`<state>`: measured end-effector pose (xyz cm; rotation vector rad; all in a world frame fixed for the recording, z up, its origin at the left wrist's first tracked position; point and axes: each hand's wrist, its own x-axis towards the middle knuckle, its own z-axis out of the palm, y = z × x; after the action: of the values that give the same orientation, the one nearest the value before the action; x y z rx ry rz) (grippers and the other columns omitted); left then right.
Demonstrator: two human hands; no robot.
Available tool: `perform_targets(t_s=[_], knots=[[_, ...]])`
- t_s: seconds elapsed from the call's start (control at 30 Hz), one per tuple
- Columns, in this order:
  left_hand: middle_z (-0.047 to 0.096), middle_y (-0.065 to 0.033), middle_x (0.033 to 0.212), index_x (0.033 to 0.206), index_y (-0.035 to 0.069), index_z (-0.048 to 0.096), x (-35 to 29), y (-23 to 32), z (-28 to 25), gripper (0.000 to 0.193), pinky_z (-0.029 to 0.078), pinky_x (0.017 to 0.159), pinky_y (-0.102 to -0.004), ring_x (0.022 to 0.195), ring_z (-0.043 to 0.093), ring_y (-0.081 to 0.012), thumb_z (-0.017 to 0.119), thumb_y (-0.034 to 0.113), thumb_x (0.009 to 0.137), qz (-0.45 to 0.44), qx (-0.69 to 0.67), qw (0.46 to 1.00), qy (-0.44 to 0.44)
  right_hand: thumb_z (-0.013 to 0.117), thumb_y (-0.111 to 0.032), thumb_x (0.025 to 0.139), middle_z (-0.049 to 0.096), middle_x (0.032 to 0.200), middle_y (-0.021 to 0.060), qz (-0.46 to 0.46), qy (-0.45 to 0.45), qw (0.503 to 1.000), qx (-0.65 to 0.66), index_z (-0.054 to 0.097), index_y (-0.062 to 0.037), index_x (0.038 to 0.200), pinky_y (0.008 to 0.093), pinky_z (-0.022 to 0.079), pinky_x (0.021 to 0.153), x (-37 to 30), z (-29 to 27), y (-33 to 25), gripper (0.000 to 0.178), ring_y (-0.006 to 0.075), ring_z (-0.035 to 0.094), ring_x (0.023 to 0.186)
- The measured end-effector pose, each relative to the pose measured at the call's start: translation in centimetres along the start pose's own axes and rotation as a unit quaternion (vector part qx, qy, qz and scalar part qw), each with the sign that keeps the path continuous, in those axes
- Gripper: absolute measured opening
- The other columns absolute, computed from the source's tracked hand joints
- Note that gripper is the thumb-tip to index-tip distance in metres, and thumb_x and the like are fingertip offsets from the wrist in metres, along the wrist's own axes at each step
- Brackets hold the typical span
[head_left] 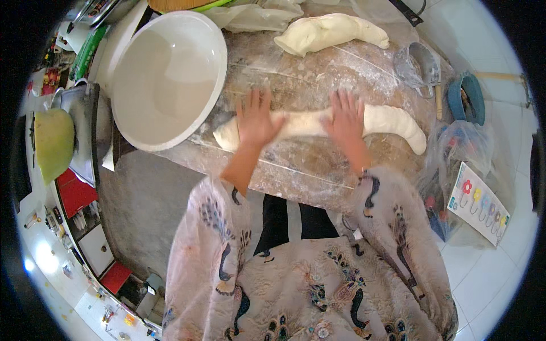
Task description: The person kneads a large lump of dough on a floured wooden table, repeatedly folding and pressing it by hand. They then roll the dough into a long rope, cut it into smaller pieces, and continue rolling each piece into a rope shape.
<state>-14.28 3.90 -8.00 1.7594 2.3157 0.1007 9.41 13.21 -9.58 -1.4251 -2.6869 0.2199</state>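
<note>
A long pale roll of dough (307, 123) lies across the floured wooden board (301, 176), its right end curving toward me. My left hand (257, 120) presses flat on it near its left end, fingers stretched forward. Farther right, my right hand (346, 118) rests on the same roll with the fingers spread and slightly blurred. Beneath both palms the dough is hidden. A second, thicker piece of dough (333, 35) lies at the far side of the board, apart from my hands.
Left of the board stands a large white basin (169, 79). At the right are a clear measuring cup (417, 65), a blue container (466, 99), plastic bags (466, 142) and a card of flower-shaped hooks (479, 203). Crumpled plastic sheeting (256, 16) lies at the far edge.
</note>
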Motion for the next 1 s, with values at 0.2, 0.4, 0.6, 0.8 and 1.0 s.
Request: perform_targets(t_s=[0.2,0.4,0.6,0.8,1.0], knots=[[0.043,-0.0160,0.144,0.141,0.007,0.041,4.2,-3.0,-1.0,0.067,0.025,0.109,-0.0543,0.136,0.035,-0.0334,0.059,0.040,0.085,-0.068,-0.031,0.994,0.081,0.051,-0.042,0.090,0.040,0.148,0.0159,-0.026,0.080,0.996,-0.008,0.040,-0.0149,0.145,0.0601,0.018,0.111,8.6,-1.3,-6.6,0.062,0.0373,0.033,0.137],[0.038,-0.0177,0.147,0.144,0.008,0.038,-10.3,-1.7,0.6,0.069,0.020,0.112,-0.0540,0.138,0.031,-0.0363,0.058,0.040,0.086,-0.061,-0.029,0.996,0.054,0.054,-0.040,0.090,0.037,0.150,0.0135,-0.149,-0.128,0.978,0.072,0.048,-0.0208,0.140,0.0611,0.018,0.112,-0.2,-0.9,-14.0,0.054,0.0354,0.031,0.139],[0.024,-0.0170,0.156,0.149,0.008,0.029,-20.5,-1.5,1.8,0.084,0.015,0.115,-0.0539,0.144,0.020,-0.0370,0.057,0.054,0.084,0.018,-0.078,0.995,-0.063,0.054,-0.040,0.089,0.037,0.150,0.0138,-0.163,-0.074,0.980,0.091,0.045,-0.0231,0.143,0.0607,0.019,0.112,-10.5,-1.2,-10.0,0.057,0.0391,0.035,0.136],[0.037,-0.0190,0.148,0.144,0.006,0.037,-4.8,-2.0,0.4,0.082,0.017,0.113,-0.0578,0.140,0.031,-0.0357,0.057,0.057,0.082,-0.042,-0.051,0.997,0.037,0.051,-0.042,0.089,0.039,0.148,0.0156,-0.108,0.001,0.994,0.025,0.046,-0.0166,0.141,0.0596,0.021,0.111,0.6,0.7,-10.2,0.058,0.0377,0.036,0.135],[0.042,-0.0184,0.144,0.138,0.007,0.045,0.5,-3.7,-2.1,0.056,0.029,0.110,-0.0521,0.135,0.038,-0.0342,0.048,0.039,0.093,-0.096,-0.176,0.975,0.096,0.046,-0.037,0.093,0.042,0.147,0.0148,-0.037,0.060,0.995,0.064,0.047,-0.0146,0.140,0.0563,0.020,0.112,7.1,0.9,-11.9,0.052,0.0358,0.037,0.135]])
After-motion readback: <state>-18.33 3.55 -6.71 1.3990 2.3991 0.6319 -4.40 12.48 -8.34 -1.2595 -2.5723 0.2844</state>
